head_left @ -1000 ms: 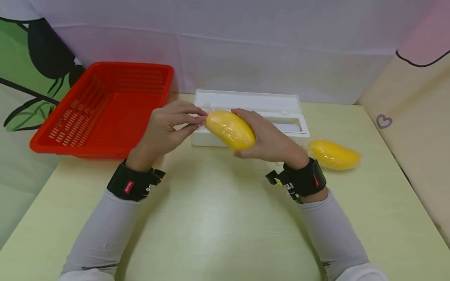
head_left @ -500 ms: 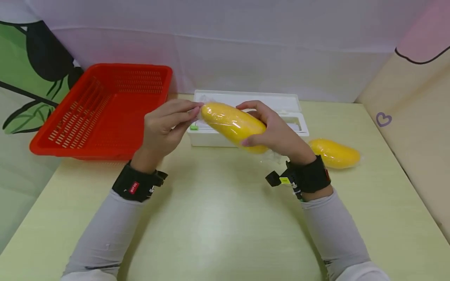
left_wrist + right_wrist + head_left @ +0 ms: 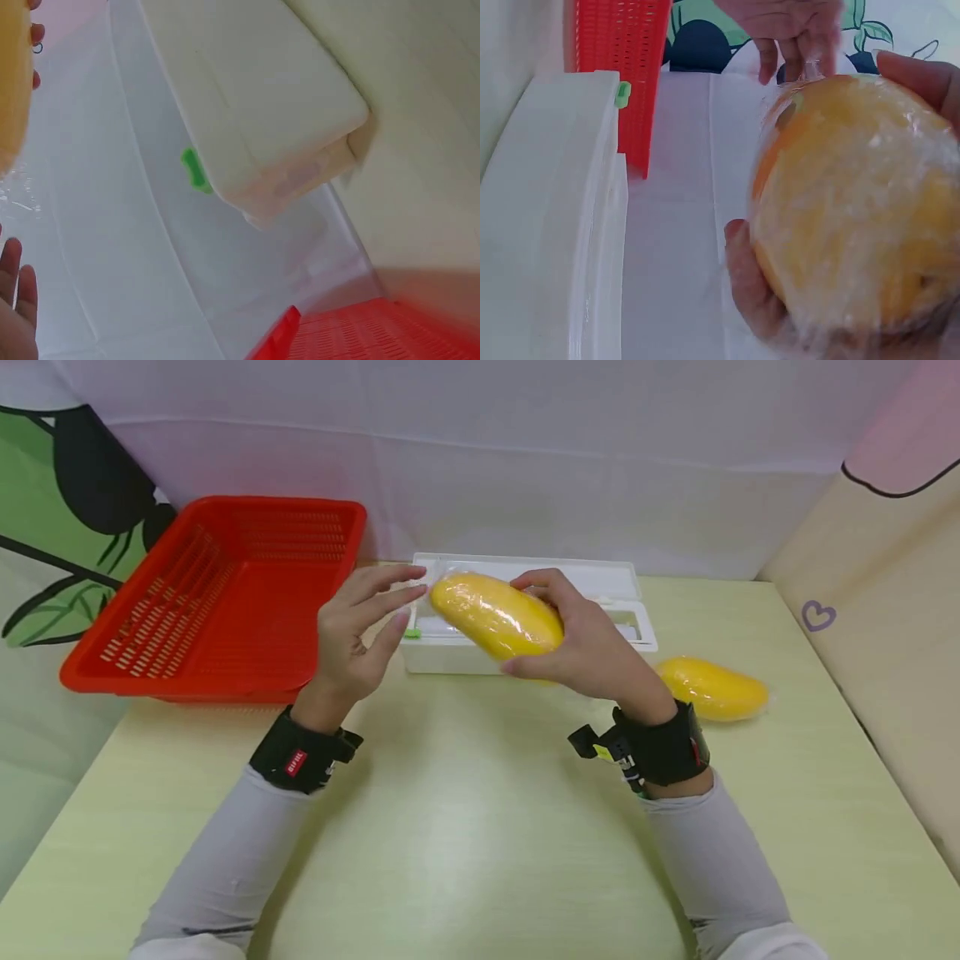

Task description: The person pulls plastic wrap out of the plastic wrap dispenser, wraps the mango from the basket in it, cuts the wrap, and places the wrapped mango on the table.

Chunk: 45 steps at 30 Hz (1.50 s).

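A yellow mango [image 3: 491,610] wrapped in clear film is held up in front of the white box [image 3: 453,657]. My right hand [image 3: 588,639] grips its right end, thumb below and fingers over the top. In the right wrist view, wrinkled film covers the near end of the mango [image 3: 847,202]. My left hand [image 3: 356,631] has its fingers spread just left of the mango's tip and holds nothing. A second wrapped mango [image 3: 716,689] lies on the table, right of my right wrist.
The box's white lid [image 3: 600,575] stands open at the back, and a green slider [image 3: 412,632] sits at its left end. A red plastic basket [image 3: 210,677] is at the back left. A cloth wall [image 3: 525,485] closes off the far side.
My left fingers pinched film at the mango's tip earlier; they have let go and spread apart. My right hand has shifted its hold and raised the mango slightly.
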### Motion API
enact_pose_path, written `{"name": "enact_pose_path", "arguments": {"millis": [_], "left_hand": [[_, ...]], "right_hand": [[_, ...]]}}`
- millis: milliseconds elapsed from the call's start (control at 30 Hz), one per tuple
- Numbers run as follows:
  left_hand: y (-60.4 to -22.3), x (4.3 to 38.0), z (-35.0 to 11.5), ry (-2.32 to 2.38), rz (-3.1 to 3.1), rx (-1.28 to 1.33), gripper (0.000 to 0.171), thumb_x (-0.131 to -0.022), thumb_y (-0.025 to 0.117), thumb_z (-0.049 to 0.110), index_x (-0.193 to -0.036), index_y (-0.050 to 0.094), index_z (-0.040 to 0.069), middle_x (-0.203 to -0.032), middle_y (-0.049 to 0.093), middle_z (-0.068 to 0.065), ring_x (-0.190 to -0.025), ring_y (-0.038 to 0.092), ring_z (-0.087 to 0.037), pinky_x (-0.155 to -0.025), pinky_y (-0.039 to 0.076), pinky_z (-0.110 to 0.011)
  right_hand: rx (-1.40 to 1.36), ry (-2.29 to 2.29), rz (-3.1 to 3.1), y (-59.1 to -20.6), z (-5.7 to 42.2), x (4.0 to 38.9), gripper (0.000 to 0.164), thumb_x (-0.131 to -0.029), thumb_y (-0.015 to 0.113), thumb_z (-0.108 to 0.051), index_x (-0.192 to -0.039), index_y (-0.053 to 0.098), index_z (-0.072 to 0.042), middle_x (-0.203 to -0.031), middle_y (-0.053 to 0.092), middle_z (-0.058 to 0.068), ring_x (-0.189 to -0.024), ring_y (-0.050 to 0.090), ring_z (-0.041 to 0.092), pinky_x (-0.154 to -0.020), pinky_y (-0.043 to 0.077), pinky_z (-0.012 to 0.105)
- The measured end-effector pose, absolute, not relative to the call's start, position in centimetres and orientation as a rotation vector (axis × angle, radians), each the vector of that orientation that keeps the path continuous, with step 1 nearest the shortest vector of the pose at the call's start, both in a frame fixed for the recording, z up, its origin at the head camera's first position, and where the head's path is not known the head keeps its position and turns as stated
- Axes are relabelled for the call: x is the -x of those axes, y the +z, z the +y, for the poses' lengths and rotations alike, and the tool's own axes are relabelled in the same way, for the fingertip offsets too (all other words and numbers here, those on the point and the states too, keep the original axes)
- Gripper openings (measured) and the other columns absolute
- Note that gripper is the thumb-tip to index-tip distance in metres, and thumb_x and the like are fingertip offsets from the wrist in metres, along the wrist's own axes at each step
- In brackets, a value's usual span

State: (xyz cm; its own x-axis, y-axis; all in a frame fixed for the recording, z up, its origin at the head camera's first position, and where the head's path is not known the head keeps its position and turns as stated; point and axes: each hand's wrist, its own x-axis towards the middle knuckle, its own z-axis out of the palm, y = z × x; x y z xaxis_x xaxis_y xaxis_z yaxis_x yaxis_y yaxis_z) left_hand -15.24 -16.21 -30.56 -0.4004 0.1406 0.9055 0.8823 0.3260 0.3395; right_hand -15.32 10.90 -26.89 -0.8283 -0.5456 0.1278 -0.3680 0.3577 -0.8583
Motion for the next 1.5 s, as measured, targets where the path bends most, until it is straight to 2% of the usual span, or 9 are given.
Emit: {"name": "enact_pose_path", "arguments": {"millis": [133, 333, 467, 600, 733, 933, 1067, 1233, 1500], "left_hand": [[-29.7, 14.2, -15.6, -1.138, -1.719, 0.815, 0.058, -0.100, 0.051, 0.047, -0.111, 0.070, -0.006, -0.117, 0.066, -0.023, -0.110, 0.060, -0.035, -0.098, 0.049, -0.033], [-29.5, 12.7, -14.1, -0.983, -1.917, 0.911, 0.050, -0.103, 0.050, 0.039, -0.126, 0.062, -0.003, -0.135, 0.059, -0.016, -0.124, 0.055, -0.029, -0.101, 0.048, -0.032], [-30.3, 12.7, -13.7, -0.914, -2.063, 0.881, 0.055, -0.104, 0.047, 0.043, -0.137, 0.055, -0.001, -0.141, 0.054, -0.013, -0.128, 0.050, -0.025, -0.100, 0.048, -0.028], [-30.9, 13.0, -13.1, -1.153, -1.992, 0.850, 0.063, -0.101, 0.052, 0.048, -0.135, 0.053, -0.005, -0.136, 0.055, -0.017, -0.123, 0.051, -0.029, -0.099, 0.047, -0.029], [-31.1, 13.0, -12.6, -1.454, -1.916, 0.850, 0.065, -0.098, 0.060, 0.045, -0.133, 0.049, -0.008, -0.134, 0.054, -0.019, -0.116, 0.052, -0.030, -0.097, 0.048, -0.029], [-30.6, 12.2, -12.1, -1.846, -2.014, 0.718, 0.051, -0.099, 0.064, 0.022, -0.141, 0.046, 0.000, -0.137, 0.053, -0.011, -0.111, 0.053, -0.025, -0.091, 0.052, -0.026], [-30.1, 12.0, -12.2, -1.904, -2.121, 0.605, 0.045, -0.098, 0.063, 0.011, -0.140, 0.048, 0.002, -0.131, 0.056, -0.009, -0.106, 0.055, -0.025, -0.086, 0.054, -0.025], [-29.7, 12.1, -12.6, -1.916, -2.315, 0.489, 0.045, -0.098, 0.065, 0.017, -0.139, 0.051, 0.004, -0.120, 0.055, -0.008, -0.100, 0.054, -0.025, -0.078, 0.054, -0.023], [-29.6, 12.3, -12.6, -2.025, -2.395, 0.444, 0.047, -0.096, 0.068, 0.027, -0.137, 0.053, 0.010, -0.114, 0.055, -0.008, -0.098, 0.053, -0.026, -0.074, 0.052, -0.025]], "right_hand": [[0.878, -1.285, 2.625, -26.7, 10.3, 14.8, 0.081, -0.074, 0.087, -0.030, -0.141, 0.042, -0.023, -0.124, 0.056, 0.001, -0.098, 0.055, 0.019, -0.081, 0.049, 0.039], [1.096, -1.093, 2.800, -26.9, 9.5, 14.0, 0.087, -0.075, 0.087, -0.033, -0.145, 0.040, -0.012, -0.136, 0.051, 0.004, -0.102, 0.054, 0.018, -0.088, 0.050, 0.035], [1.233, -1.094, 2.828, -26.8, 9.3, 13.3, 0.087, -0.075, 0.088, -0.031, -0.143, 0.040, -0.008, -0.140, 0.050, 0.007, -0.104, 0.055, 0.019, -0.088, 0.051, 0.034], [1.262, -1.151, 2.820, -26.3, 9.3, 12.8, 0.085, -0.073, 0.088, -0.031, -0.142, 0.044, -0.009, -0.139, 0.051, 0.003, -0.104, 0.055, 0.017, -0.087, 0.051, 0.034], [1.308, -1.175, 2.811, -26.1, 9.4, 12.6, 0.083, -0.072, 0.089, -0.030, -0.141, 0.046, -0.009, -0.140, 0.052, 0.002, -0.106, 0.055, 0.017, -0.088, 0.050, 0.034], [1.371, -1.130, 2.849, -26.1, 9.6, 12.6, 0.083, -0.070, 0.090, -0.030, -0.138, 0.050, -0.006, -0.140, 0.053, 0.005, -0.113, 0.055, 0.019, -0.093, 0.050, 0.036], [1.429, -1.096, 2.868, -26.1, 9.7, 12.5, 0.082, -0.070, 0.091, -0.031, -0.137, 0.053, -0.005, -0.141, 0.054, 0.007, -0.122, 0.054, 0.023, -0.098, 0.048, 0.039], [1.502, -0.978, 2.897, -26.4, 9.7, 12.7, 0.081, -0.070, 0.091, -0.035, -0.137, 0.055, -0.006, -0.143, 0.053, 0.009, -0.133, 0.049, 0.027, -0.105, 0.044, 0.042], [1.597, -0.919, 2.881, -26.1, 10.4, 12.9, 0.081, -0.070, 0.091, -0.039, -0.137, 0.056, -0.010, -0.146, 0.049, 0.011, -0.123, 0.055, 0.029, -0.097, 0.049, 0.042]]}}
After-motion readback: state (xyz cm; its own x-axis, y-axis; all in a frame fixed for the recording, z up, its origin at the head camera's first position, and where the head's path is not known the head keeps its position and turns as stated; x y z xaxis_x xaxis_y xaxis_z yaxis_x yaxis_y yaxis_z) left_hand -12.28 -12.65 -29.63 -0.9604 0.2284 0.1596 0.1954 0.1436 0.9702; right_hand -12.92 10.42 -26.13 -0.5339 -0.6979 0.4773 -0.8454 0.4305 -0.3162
